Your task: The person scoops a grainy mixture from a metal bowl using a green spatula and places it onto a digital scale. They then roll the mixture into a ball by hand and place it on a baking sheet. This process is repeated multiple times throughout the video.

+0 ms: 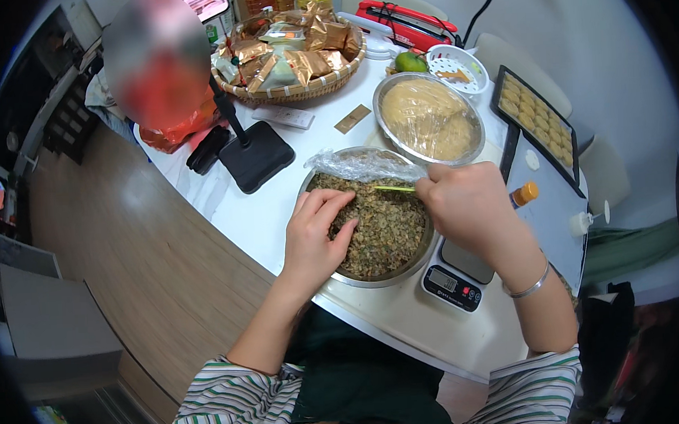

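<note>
A round metal bowl [372,281] of chopped greenish-brown filling [384,232] stands before me, clear plastic film [366,165] bunched along its far edge. My left hand [320,230] rests its fingertips at the filling's left side, fingers apart, with nothing visible in them. In my right hand [465,199] is a thin yellow-green utensil [395,189], its end over the far part of the filling. Below that hand lies a digital kitchen scale [451,287], its plate partly hidden by the forearm. Behind, a second metal bowl [479,147] holds film-covered dough [426,115].
A black-based stand [256,156] and a wicker basket [310,90] of wrapped packets are at the back left. On the right are a tray [568,180] of shaped dough pieces, an orange-capped bottle [526,193] and a white perforated basket [478,61]. A person sits at the far left.
</note>
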Demonstrator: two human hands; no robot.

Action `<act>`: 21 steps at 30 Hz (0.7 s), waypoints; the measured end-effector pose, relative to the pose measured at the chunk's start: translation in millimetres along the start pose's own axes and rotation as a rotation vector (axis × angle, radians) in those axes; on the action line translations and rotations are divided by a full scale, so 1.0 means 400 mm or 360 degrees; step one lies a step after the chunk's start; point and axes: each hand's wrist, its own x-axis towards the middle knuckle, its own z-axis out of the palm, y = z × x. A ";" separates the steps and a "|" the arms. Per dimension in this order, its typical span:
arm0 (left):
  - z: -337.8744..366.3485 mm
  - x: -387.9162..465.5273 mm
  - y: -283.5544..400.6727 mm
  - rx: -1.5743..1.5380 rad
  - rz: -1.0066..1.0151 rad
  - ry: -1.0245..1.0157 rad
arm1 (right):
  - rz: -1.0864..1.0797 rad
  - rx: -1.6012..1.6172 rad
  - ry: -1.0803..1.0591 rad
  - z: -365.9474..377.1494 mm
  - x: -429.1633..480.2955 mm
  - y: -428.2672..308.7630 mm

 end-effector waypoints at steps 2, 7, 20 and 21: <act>0.002 0.013 0.002 0.0120 -0.0037 0.0007 | -0.0053 -0.0024 -0.0020 -0.006 0.035 -0.019; -0.008 0.030 0.001 0.0205 -0.0124 -0.0034 | -0.0195 -0.0071 -0.0076 -0.016 0.108 -0.023; -0.011 0.062 0.008 0.0164 -0.0177 -0.0174 | -0.0584 -0.0007 -0.0376 -0.006 0.249 -0.015; -0.011 0.063 0.008 0.0175 -0.0183 -0.0179 | -0.0611 -0.0004 -0.0368 -0.001 0.260 -0.013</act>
